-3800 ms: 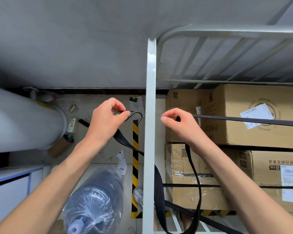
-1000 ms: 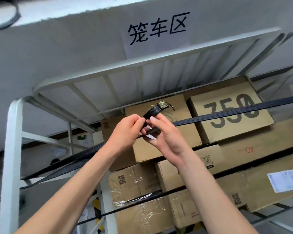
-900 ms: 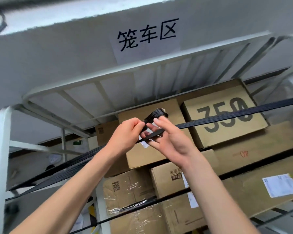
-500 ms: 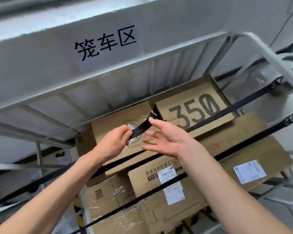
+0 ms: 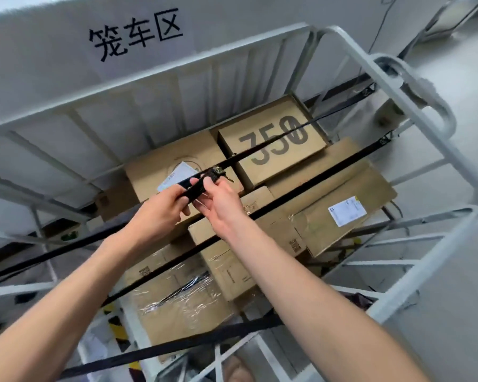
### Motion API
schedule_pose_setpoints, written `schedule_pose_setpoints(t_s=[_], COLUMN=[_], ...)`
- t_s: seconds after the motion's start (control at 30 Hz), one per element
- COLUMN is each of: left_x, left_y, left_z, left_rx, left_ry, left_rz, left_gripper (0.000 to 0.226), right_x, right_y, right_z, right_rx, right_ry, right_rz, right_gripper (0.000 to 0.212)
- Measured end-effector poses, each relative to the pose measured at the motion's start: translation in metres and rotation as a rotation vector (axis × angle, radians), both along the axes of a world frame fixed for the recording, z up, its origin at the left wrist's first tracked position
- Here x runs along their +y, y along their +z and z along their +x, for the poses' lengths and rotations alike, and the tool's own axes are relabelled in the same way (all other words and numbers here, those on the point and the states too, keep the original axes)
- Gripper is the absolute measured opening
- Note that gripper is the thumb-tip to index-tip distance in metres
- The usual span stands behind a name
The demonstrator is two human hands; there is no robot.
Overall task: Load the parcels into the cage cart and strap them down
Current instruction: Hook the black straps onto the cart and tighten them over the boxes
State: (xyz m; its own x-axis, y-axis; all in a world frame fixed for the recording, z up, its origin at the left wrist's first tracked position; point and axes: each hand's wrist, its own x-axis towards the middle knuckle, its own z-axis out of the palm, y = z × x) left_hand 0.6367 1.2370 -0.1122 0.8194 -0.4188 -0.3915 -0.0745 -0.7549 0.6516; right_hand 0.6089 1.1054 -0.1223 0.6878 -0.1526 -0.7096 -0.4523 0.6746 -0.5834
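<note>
Several cardboard parcels fill the white cage cart; the top one is marked "350". A black strap runs across the parcels toward the cart's right side. My left hand grips the strap's free end, fingers curled over it. My right hand pinches the same strap just right of that, near a small metal hook end. A second black strap crosses lower, and a third lies near the cart's front.
A wall sign with black characters hangs behind the cart. Yellow-black floor tape shows at lower left. The cart's side rail and handle rise at right, with grey floor beyond.
The view has swung from the cart's left post to over the parcels. Both hands brought the strap end across, and my right hand has closed onto it beside the left.
</note>
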Motion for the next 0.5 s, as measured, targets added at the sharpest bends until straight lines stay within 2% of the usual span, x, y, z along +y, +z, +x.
schedule_pose_setpoints(t_s=[0.13,0.23,0.37,0.5], left_x=[-0.003,-0.009,-0.036,-0.081], left_y=[0.007,0.009,0.003,-0.006], left_z=[-0.014,-0.019,-0.019,-0.012], left_rx=[-0.037,-0.059,-0.046,-0.036], left_ry=[0.001,0.007,0.034,0.056], left_rz=[0.036,0.038,0.067,0.155], left_gripper=[0.015,0.019,0.024,0.015], right_x=[0.005,-0.002,-0.031,-0.072], right_y=[0.012,0.020,0.014,-0.004], right_z=[-0.020,-0.026,-0.025,-0.012], right_rx=[-0.043,-0.073,-0.088,-0.070], right_ry=[0.023,0.037,0.051,0.097], right_rz=[0.004,0.012,0.036,0.032], right_gripper=[0.020,0.021,0.018,0.015])
